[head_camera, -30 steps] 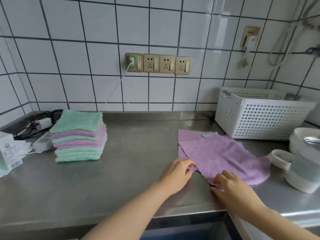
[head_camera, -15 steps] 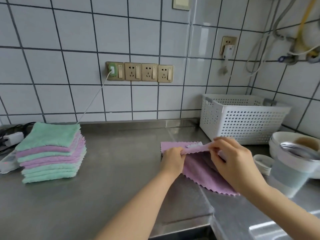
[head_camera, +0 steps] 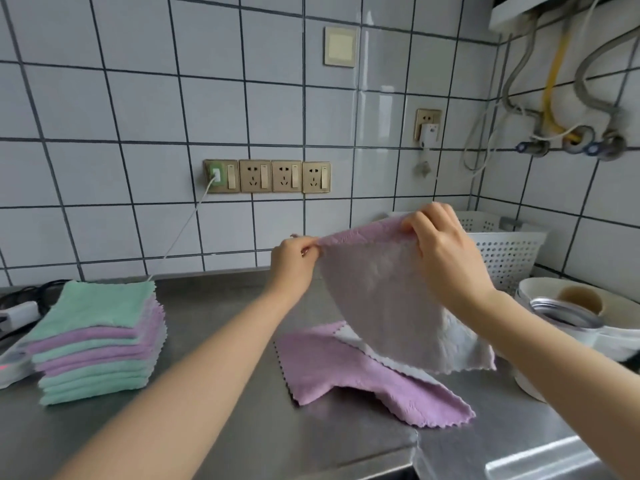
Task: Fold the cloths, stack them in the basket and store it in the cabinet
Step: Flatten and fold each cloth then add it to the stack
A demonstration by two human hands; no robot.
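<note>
Left hand (head_camera: 292, 263) and right hand (head_camera: 446, 252) each pinch a top corner of the purple cloth (head_camera: 384, 292), raised above the counter (head_camera: 214, 341). White basket (head_camera: 505, 251) stands far right.

The lifted cloth (head_camera: 388, 292) and the right hand (head_camera: 446, 258) cover the left part of the white basket (head_camera: 505, 251), and the basket's inside cannot be seen. The cloth also hides part of the purple cloth (head_camera: 332, 365) lying on the counter (head_camera: 221, 320). At the counter's left edge a white device (head_camera: 12, 367) is cut off by the frame. At the right edge a white bowl (head_camera: 616, 327) is also cut off, and the metal-rimmed container (head_camera: 568, 317) in front of it is partly behind the right forearm. Both forearms leave the frame at the bottom.
</note>
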